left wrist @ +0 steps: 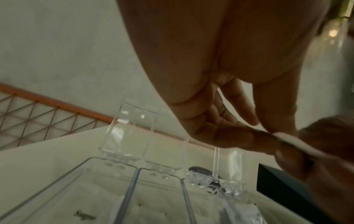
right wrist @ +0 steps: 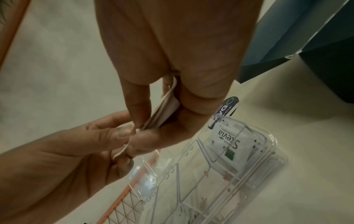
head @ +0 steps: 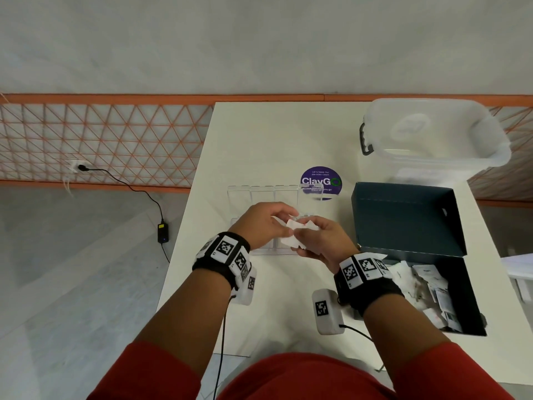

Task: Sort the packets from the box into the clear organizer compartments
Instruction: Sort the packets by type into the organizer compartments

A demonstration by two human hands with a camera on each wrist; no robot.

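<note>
Evidently the sorting is partway done: the clear organizer (head: 261,194) already holds a Stevia packet (right wrist: 229,144) in one end compartment and a Sugar-marked packet (left wrist: 85,215) in another, while many packets (head: 429,287) remain in the dark box (head: 409,215). Above the organizer, the right hand (head: 323,239) grips a small stack of white packets (head: 292,233); the left hand (head: 264,223) pinches one from that stack.

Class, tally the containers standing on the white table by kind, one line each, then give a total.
Clear organizer: 1
Dark blue box: 1
Translucent tub: 1
Total: 3
</note>
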